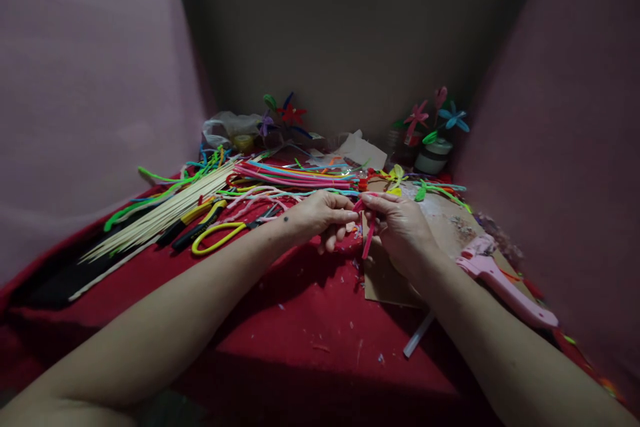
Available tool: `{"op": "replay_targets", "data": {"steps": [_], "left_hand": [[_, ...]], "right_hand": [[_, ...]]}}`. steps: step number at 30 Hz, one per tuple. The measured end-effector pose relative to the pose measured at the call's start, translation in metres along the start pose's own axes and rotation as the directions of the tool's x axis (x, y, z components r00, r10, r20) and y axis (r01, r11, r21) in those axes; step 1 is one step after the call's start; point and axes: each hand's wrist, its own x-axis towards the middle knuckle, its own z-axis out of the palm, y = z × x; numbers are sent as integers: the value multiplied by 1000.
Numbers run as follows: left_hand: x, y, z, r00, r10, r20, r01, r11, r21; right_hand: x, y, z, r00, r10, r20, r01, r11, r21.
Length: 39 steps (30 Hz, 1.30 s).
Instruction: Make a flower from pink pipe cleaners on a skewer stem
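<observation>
**Pipe cleaner (369, 241), pink, one**

Location: between the two hands, above the red cloth (300, 320), near the cardboard (385, 283). Left hand (327, 217): thumb and forefinger pinching it, other fingers loosely curled. Right hand (397, 217): fingertips closed on it, loose end hanging below. Handling, judged: light, fuzzy, bendable, unlikely to slip; best pinched near the bend.

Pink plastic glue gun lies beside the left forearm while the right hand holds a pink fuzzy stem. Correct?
Wrong side: the head view shows the pink plastic glue gun beside the right forearm. The right hand does hold the pink fuzzy stem.
</observation>
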Motion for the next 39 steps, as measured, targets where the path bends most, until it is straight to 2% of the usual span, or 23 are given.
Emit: {"op": "replay_targets", "data": {"steps": [6,9,13,17,20,23,26,28,33,36,39], "left_hand": [[2,-6,-2,1000,-3,17,5,994,-108],[4,-9,2,999,35,-30,-39,985,-166],[5,-9,5,988,104,-110,-119,984,-135],[5,-7,3,957,165,-237,-197,973,-122],[6,-5,2,926,198,-322,-222,974,-39],[7,-4,1,898,226,-377,-216,974,70],[8,-4,-2,878,247,-410,-219,969,117],[9,-5,-5,889,245,-388,-217,969,117],[9,-3,-8,917,216,-335,-182,974,132],[8,-2,-4,921,194,-337,-170,980,101],[8,-2,-1,919,193,-345,-165,980,110]], "right_hand": [[2,5,-2,999,-45,19,47,996,-80],[2,6,-3,999,-30,41,34,995,-95],[2,7,-3,998,-8,65,14,996,-93],[3,9,-5,987,6,161,9,996,-94],[2,10,-6,973,46,225,1,979,-204],[0,10,-6,970,74,232,9,942,-337],[-2,9,-5,967,112,229,-22,932,-362],[-2,9,-4,971,63,230,5,959,-283],[-1,8,-2,969,-201,144,211,976,-59],[-1,8,-2,946,-307,108,317,943,-102],[-4,8,0,915,-389,111,404,881,-247]]}}
